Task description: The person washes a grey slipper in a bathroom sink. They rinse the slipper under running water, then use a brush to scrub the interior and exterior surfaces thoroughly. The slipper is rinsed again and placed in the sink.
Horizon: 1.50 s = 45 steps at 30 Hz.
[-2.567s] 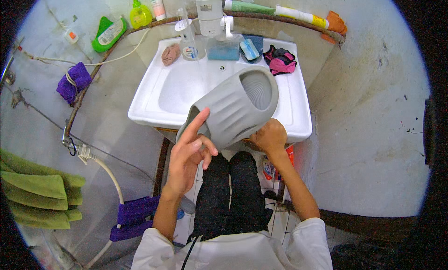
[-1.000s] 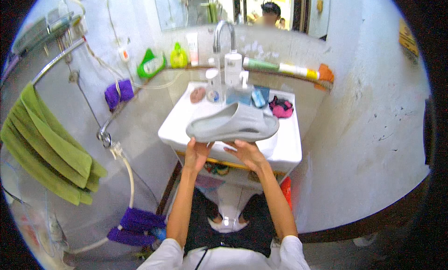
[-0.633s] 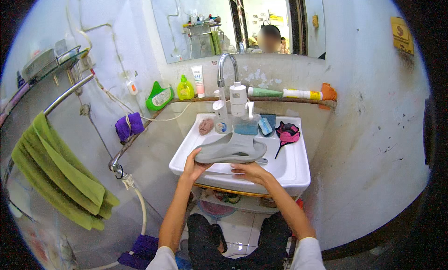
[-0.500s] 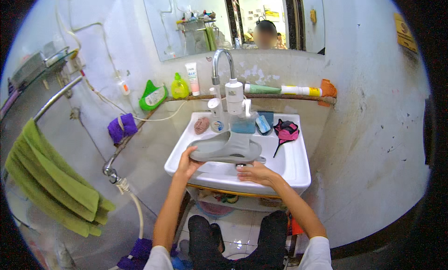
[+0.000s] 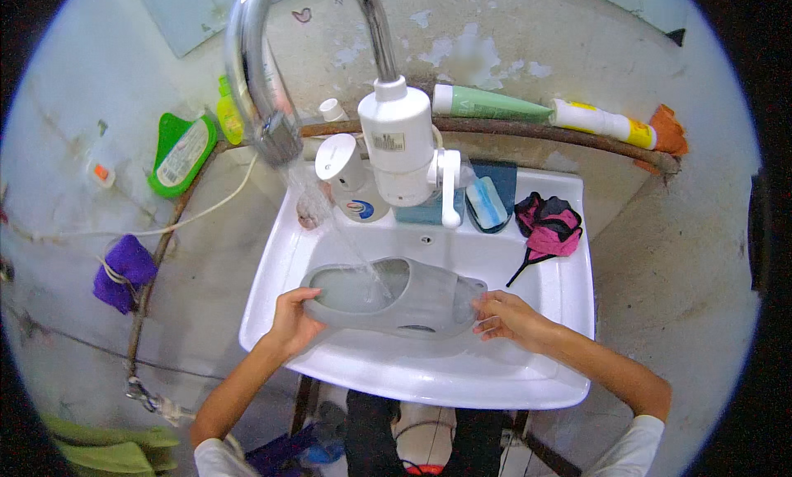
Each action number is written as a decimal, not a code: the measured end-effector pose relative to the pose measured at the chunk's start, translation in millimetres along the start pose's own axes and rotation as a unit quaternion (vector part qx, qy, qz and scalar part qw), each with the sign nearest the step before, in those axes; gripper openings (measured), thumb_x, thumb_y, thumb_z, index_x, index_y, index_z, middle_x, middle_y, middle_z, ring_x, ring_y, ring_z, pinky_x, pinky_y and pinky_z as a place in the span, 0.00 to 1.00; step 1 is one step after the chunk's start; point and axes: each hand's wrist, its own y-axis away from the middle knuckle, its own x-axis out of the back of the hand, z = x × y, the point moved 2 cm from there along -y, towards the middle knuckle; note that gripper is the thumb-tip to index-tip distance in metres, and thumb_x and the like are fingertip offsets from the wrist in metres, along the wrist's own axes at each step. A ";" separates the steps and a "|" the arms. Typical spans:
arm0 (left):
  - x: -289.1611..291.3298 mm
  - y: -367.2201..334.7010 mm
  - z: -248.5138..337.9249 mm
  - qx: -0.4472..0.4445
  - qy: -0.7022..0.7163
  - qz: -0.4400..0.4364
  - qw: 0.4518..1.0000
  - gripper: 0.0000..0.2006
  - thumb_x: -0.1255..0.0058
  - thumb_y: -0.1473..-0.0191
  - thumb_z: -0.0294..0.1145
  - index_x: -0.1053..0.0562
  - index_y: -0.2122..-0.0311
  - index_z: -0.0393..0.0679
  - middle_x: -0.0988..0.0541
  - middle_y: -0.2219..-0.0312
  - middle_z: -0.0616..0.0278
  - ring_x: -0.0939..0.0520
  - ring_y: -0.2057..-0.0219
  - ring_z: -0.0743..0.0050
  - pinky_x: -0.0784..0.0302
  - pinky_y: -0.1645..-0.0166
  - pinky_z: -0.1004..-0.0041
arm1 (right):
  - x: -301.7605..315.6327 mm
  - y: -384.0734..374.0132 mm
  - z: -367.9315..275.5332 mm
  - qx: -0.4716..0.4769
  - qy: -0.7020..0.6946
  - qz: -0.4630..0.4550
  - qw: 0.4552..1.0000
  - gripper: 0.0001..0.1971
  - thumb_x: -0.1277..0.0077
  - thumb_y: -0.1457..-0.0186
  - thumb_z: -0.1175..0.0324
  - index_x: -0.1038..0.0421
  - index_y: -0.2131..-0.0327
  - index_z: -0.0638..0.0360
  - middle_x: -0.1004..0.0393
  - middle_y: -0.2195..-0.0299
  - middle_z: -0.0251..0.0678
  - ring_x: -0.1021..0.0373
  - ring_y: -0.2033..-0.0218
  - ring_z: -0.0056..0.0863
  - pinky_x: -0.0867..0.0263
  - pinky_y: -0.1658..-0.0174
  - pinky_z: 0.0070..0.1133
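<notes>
I am looking down at a worn, pale bathroom wall with a white sink [image 5: 561,287] set against it, and I am taking that sink as my landmark for everything else. Over its basin a grey slipper [image 5: 394,297] is being held level, sole side down and footbed up, with water from the curved metal tap [image 5: 264,81] running onto its heel end. My left hand [image 5: 293,322] is gripping the heel end at the sink's left front, thumb on top and fingers tucked beneath, so that grip is closed on the slipper. My right hand [image 5: 510,319] is resting at the toe end toward the sink's right front; its fingertips are touching the slipper's edge, but I cannot tell whether they are actually clasping it. At the back rim of the sink a white water-heater unit [image 5: 398,154] is sitting on the tap, with a small white bottle [image 5: 342,168] just to its left and a blue scrubbing brush [image 5: 485,203] just to its right. A pink and black cloth [image 5: 549,228] is lying on the sink's right back corner. Behind the sink, along a rusty pipe [image 5: 528,132], a green tube [image 5: 492,104] and a white and yellow tube [image 5: 602,122] are lying on their sides. Left of the sink, a green soap pouch [image 5: 183,154] is leaning on the wall and a purple sponge [image 5: 124,271] is hanging lower down.
</notes>
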 end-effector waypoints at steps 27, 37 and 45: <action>-48.1 0.9 -21.3 0.006 -0.212 0.214 0.953 0.17 0.47 0.48 0.33 0.32 0.53 0.44 0.27 0.65 0.63 0.27 0.64 0.72 0.26 0.62 0.66 | 9.1 25.3 -11.7 0.130 0.014 0.291 0.948 0.14 0.52 0.39 0.61 0.30 0.61 0.65 0.33 0.82 0.31 0.35 0.83 0.18 0.38 0.80 0.18; -20.1 -15.5 -38.7 -0.010 -0.243 0.221 0.944 0.29 0.43 0.50 0.30 0.39 0.45 0.36 0.24 0.62 0.58 0.25 0.65 0.71 0.26 0.65 0.69 | 5.3 21.2 -16.9 0.070 0.005 0.263 0.962 0.18 0.47 0.45 0.63 0.29 0.56 0.67 0.30 0.79 0.33 0.33 0.80 0.19 0.36 0.78 0.18; -11.6 -81.6 -103.1 -0.032 -0.386 0.143 0.911 0.26 0.41 0.54 0.32 0.34 0.48 0.41 0.22 0.62 0.48 0.21 0.63 0.57 0.26 0.56 0.66 | -14.0 80.4 -49.0 0.100 -0.024 0.327 0.939 0.15 0.50 0.42 0.66 0.30 0.55 0.65 0.32 0.69 0.34 0.32 0.70 0.22 0.25 0.66 0.24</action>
